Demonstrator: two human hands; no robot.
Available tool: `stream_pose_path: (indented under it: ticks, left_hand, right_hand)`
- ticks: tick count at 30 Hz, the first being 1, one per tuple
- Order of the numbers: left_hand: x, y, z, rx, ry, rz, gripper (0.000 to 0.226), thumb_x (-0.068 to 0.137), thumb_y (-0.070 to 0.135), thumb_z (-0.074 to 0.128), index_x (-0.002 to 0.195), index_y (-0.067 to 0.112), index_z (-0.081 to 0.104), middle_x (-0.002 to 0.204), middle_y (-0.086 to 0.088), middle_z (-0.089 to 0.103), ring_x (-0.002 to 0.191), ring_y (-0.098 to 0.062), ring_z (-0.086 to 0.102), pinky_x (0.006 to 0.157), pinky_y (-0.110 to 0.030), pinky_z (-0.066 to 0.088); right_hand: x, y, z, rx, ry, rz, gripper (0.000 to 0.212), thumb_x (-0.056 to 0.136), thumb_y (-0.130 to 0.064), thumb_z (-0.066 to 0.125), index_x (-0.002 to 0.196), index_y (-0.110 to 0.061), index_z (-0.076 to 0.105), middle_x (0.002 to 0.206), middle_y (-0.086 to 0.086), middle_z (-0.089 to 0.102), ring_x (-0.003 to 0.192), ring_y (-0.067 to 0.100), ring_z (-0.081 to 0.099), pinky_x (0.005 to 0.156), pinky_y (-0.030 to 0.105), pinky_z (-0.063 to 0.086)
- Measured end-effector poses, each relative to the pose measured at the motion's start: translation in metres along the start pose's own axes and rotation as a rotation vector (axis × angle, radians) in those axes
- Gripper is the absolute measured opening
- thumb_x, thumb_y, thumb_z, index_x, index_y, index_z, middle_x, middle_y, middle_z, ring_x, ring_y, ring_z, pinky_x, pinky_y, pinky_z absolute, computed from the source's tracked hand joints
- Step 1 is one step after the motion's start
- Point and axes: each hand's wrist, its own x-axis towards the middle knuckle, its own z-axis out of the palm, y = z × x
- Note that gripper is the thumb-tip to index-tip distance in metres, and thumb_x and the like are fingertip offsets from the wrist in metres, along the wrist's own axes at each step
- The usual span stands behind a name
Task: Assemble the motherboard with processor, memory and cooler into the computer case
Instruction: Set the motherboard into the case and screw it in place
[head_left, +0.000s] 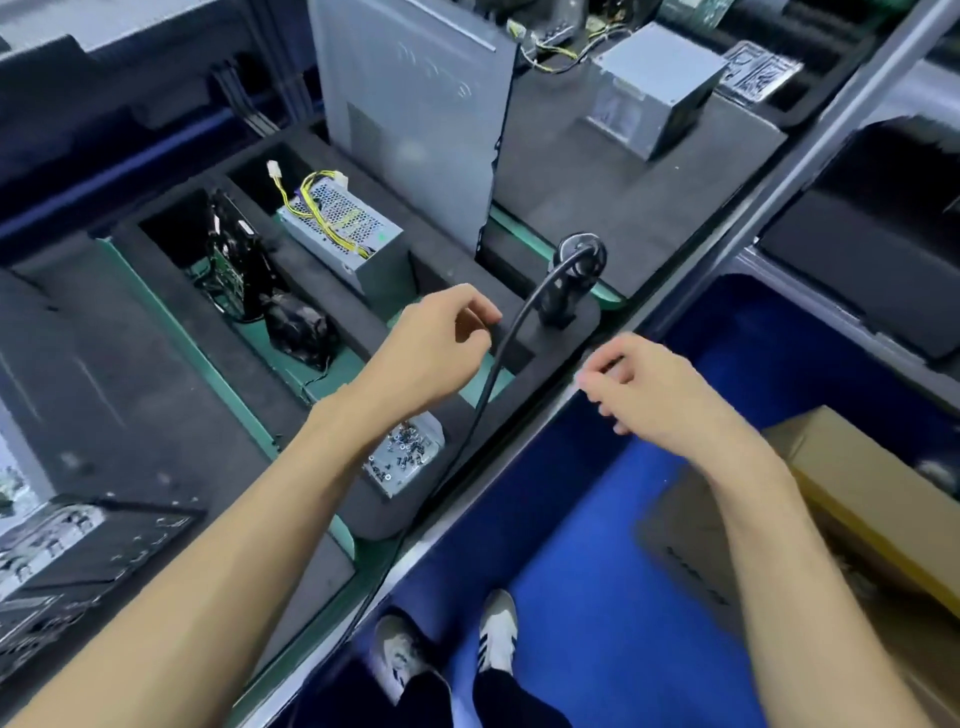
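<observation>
Neither hand grips anything clearly. Left hand (434, 345) hangs over the foam tray w/ fingers loosely curled, thumb & index near each other just beside the black cable (511, 332); can't tell if they touch it. Right hand (657, 387) sits over the bench's front edge, fingers curled in, thumb tip near index; blur hides whether sth tiny is pinched, so can't tell.

Head view, looking down: dark foam tray (363, 306) on the bench has several pockets. One pocket holds a silver power supply (345, 228) w/ yellow/black wires on top. Next pocket to the left holds a black fan/cooler assy (244, 260) w/ another dark part (298, 330) below it. Small clear box of screws (408, 457) sits in the tray, partly under the left forearm. Black cable runs from a black round-headed tool (576, 278), which stands upright in the foam, down past the left hand & off the bench edge.

Computer case (415, 114), grey, stands upright behind the tray, well apart from both hands. Second silver power supply (657, 88) lies on the grey mat to the right of the case. Black board-like unit (78, 545) w/ silver parts lies at the lower left. Blue floor (597, 545), cardboard box (872, 499) at right, two shoes (498, 631) at bottom.
</observation>
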Motion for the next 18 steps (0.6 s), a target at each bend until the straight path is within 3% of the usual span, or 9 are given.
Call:
stream_pose_path:
  ticks: [2,4,7,10,13,18]
  left_hand:
    - [0.007,0.003,0.006,0.008,-0.019,-0.004,0.018,0.091,0.011,0.056,0.099,0.024,0.067,0.087,0.008,0.07,0.086,-0.012,0.066,0.077,-0.024,0.052]
    - [0.014,0.003,0.011,0.011,-0.03,-0.005,0.016,0.091,0.013,0.057,0.097,0.025,0.066,0.084,0.011,0.069,0.085,-0.011,0.066,0.075,-0.021,0.05]
    - [0.023,0.003,0.017,0.008,-0.05,-0.008,0.011,0.093,0.019,0.058,0.099,0.025,0.066,0.085,0.012,0.068,0.085,-0.008,0.065,0.071,-0.012,0.048]
    - [0.032,0.002,0.02,0.017,-0.063,-0.006,0.013,0.093,0.016,0.056,0.098,0.025,0.064,0.087,0.007,0.07,0.084,-0.012,0.066,0.075,-0.026,0.054]
    - [0.037,0.0,0.02,0.019,-0.081,-0.01,0.018,0.091,0.012,0.055,0.093,0.029,0.061,0.084,0.007,0.068,0.079,-0.01,0.064,0.066,-0.026,0.048]
    - [0.037,-0.01,0.016,0.003,-0.116,-0.046,0.019,0.091,0.013,0.055,0.101,0.025,0.066,0.092,0.007,0.069,0.087,-0.01,0.064,0.077,-0.026,0.053]
  right_hand:
    - [0.015,0.005,0.004,0.096,0.187,-0.092,0.04,0.09,-0.041,0.071,0.123,-0.029,0.052,0.106,-0.004,0.063,0.094,0.012,0.064,0.073,0.022,0.048]
    - [0.029,0.005,0.009,0.164,0.262,-0.198,0.064,0.085,-0.044,0.078,0.137,-0.032,0.043,0.12,-0.004,0.055,0.107,0.009,0.056,0.078,0.014,0.041]
    - [0.046,-0.001,0.017,0.23,0.282,-0.303,0.077,0.079,-0.046,0.082,0.142,-0.039,0.038,0.132,-0.008,0.048,0.124,0.005,0.047,0.094,0.021,0.041]
    - [0.059,-0.009,0.025,0.292,0.326,-0.407,0.068,0.078,-0.041,0.084,0.135,-0.043,0.047,0.129,-0.01,0.053,0.122,0.006,0.052,0.101,0.029,0.046]
    - [0.068,-0.019,0.032,0.405,0.33,-0.514,0.05,0.079,-0.035,0.083,0.121,-0.048,0.058,0.122,-0.014,0.062,0.111,0.006,0.061,0.096,0.028,0.051]
    - [0.081,-0.021,0.034,0.508,0.263,-0.573,0.036,0.087,-0.015,0.078,0.119,-0.026,0.066,0.117,-0.012,0.07,0.096,-0.001,0.062,0.093,0.024,0.049]
